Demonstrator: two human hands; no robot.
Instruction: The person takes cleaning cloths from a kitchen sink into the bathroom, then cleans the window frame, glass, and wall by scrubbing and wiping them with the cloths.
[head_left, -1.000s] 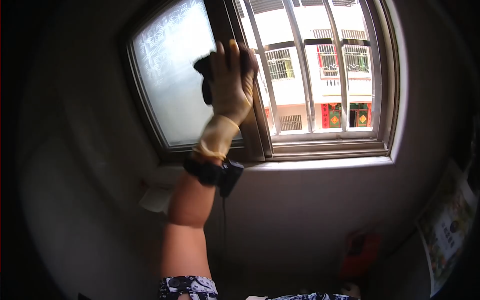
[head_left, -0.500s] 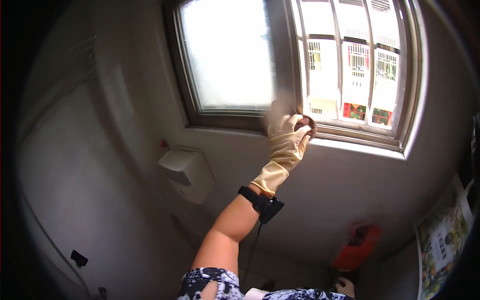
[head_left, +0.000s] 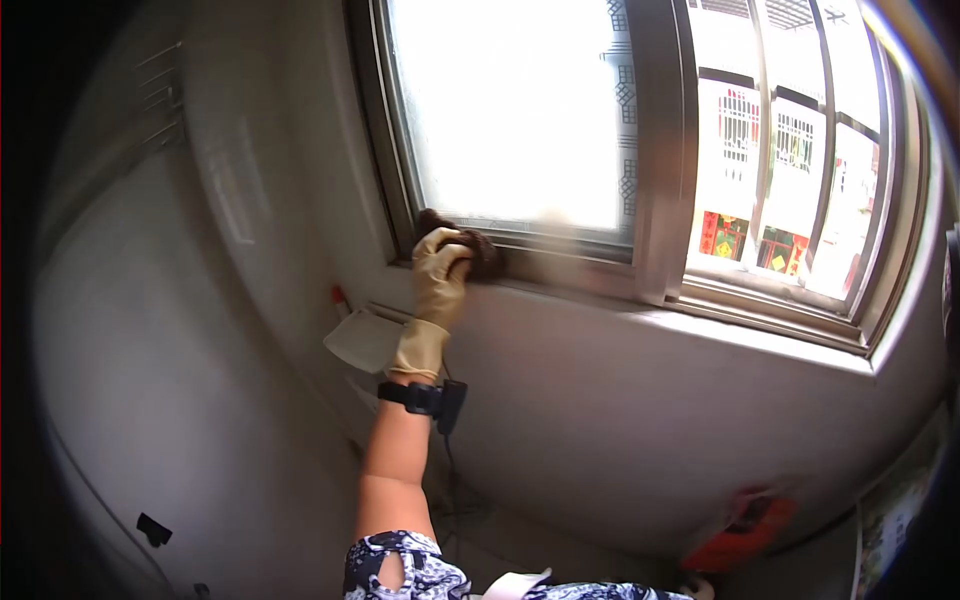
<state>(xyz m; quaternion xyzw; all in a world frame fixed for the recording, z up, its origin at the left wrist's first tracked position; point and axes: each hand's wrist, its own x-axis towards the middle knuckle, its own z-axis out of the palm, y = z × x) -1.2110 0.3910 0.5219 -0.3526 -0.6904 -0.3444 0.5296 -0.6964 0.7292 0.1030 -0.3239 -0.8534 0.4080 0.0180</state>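
My left hand (head_left: 440,280), in a cream rubber glove, is closed around a bunched dark brown cloth (head_left: 486,256). It presses the cloth against the lower left corner of the metal window frame (head_left: 590,274), below the frosted pane (head_left: 510,110). A black band with a small box (head_left: 425,398) circles that wrist. At the bottom edge, only a small pale part of my right hand (head_left: 701,589) shows, below a red object (head_left: 742,530). Its fingers are out of sight, and whether it holds anything is hidden.
The window's right part stands open onto bars (head_left: 765,130) and a building outside. Below the sill, a white box-like holder (head_left: 366,340) is on the wall, partly behind my left arm. A wire rack (head_left: 160,95) hangs at left. A printed poster or bag (head_left: 895,525) is at lower right.
My left hand has moved left along the bottom of the window frame with the cloth, from the middle to the left corner. The view has shifted, and my right hand now shows less.
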